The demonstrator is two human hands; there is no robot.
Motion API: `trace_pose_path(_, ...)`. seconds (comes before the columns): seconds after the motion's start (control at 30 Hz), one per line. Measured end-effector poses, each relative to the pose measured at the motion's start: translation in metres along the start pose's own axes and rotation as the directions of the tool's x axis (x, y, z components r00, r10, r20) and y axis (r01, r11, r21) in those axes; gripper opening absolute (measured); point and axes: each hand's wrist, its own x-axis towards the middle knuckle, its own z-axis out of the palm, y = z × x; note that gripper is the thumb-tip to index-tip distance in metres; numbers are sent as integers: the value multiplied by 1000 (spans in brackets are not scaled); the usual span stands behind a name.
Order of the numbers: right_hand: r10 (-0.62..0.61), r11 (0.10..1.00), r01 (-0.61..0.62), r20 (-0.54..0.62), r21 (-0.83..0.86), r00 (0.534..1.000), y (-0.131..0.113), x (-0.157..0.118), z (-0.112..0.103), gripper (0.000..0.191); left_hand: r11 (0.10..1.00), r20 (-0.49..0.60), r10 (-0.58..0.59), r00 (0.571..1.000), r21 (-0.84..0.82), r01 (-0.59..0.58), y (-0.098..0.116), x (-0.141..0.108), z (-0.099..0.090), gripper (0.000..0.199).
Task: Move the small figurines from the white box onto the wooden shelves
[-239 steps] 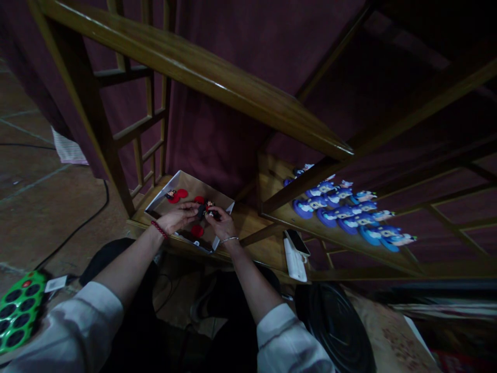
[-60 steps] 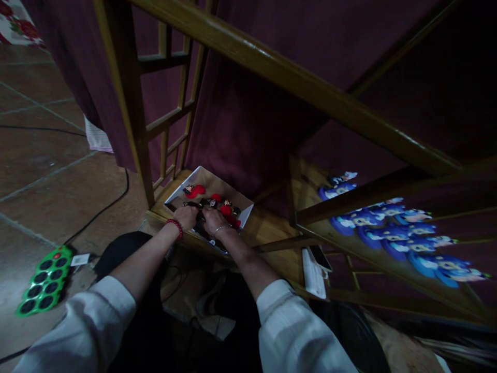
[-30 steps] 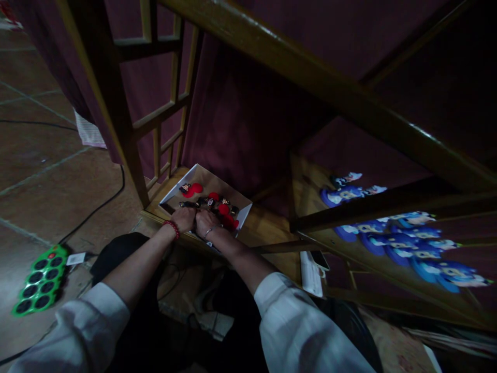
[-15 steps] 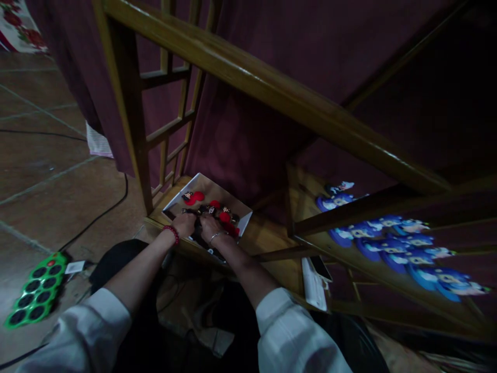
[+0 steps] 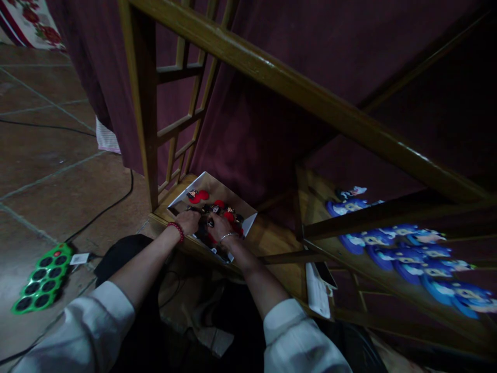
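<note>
An open cardboard box [image 5: 233,200] with pale walls sits on the wooden shelf, holding several small red and black figures [image 5: 198,196]. My left hand [image 5: 188,221], with a red bead bracelet on the wrist, is closed over the box's left part; whatever its fingers grip is hidden. Beside it, my right hand [image 5: 221,228], wearing a silver bangle, reaches into the middle of the box. Its fingers are closed at a small dark rounded piece [image 5: 210,222], too dim to name. Several red figures lie around the right fingers.
Rows of blue figures [image 5: 423,259] stand on the right-hand shelf [image 5: 316,186]. A wooden rail [image 5: 272,67] crosses above, and a lattice side [image 5: 178,127] rises at left. A white packet [image 5: 317,295] lies near the shelf edge. A green power strip [image 5: 42,280] with cords is on the floor.
The whole view has shifted, so things sit a little further right. My right hand has drawn slightly away from the left, and a dark piece now shows at its fingers.
</note>
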Motion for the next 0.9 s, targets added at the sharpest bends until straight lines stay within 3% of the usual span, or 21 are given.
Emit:
trace_pose_path(0.27, -15, 999, 15, -21, 29, 1000, -3, -5, 2, 24, 999, -23, -19, 1000, 30, 19, 1, 4, 7, 29)
trace_pose_path(0.43, 76, 996, -75, -13, 46, 997, -1, -9, 4, 26, 999, -21, -25, 999, 36, 26, 4, 7, 10, 31)
trace_pose_path(0.63, 213, 958, -198, -48, 209, 976, 9, -11, 11, 26, 998, -50, -7, 999, -67, 3, 7, 9, 7, 27)
trace_pose_path(0.77, 261, 920, -235, -41, 313, 964, 14, -14, 10, 26, 950, 13, -76, 997, -304, 76, 10, 10, 5, 22)
trace_pose_path(0.83, 284, 898, -249, -47, 363, 958, 15, -15, 10, 26, 852, 73, -107, 992, -508, 130, 12, 11, 5, 20)
trace_pose_path(0.9, 308, 868, -254, -61, 427, 949, 18, -15, 12, 25, 698, 77, -159, 984, -696, 167, 15, 12, 5, 20)
